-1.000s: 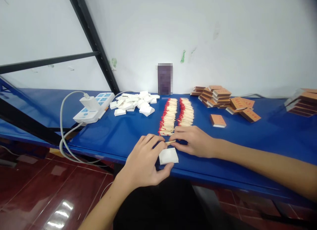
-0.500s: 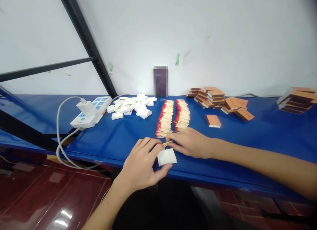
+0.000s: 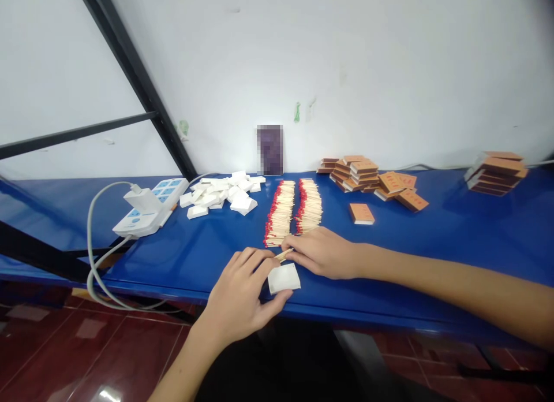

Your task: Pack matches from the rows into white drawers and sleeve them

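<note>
1. Head view, right hand [image 3: 318, 253]: thumb and index pinched nearly together on a few matchsticks [image 3: 284, 255]; remaining fingers curled in.
2. Head view, left hand [image 3: 240, 292]: thumb and index parted wide, bracketing a small white tray [image 3: 284, 278]; thumb along its near edge, other fingers bent beyond its left side. Can't tell if it actually grips the tray; fingertips by the matchsticks' left end, contact unclear.
3. Pinched matchsticks sit just beyond the tray's far edge, between both hands; tray near the front edge of the blue table [image 3: 415, 234].
4. Beyond the hands: left match row [image 3: 280, 211] and right match row [image 3: 309, 205], red heads left.
5. White tray pile [image 3: 220, 192] back left; matchbox pile [image 3: 363, 174] back right, lone matchbox [image 3: 361, 213] nearer.
</note>
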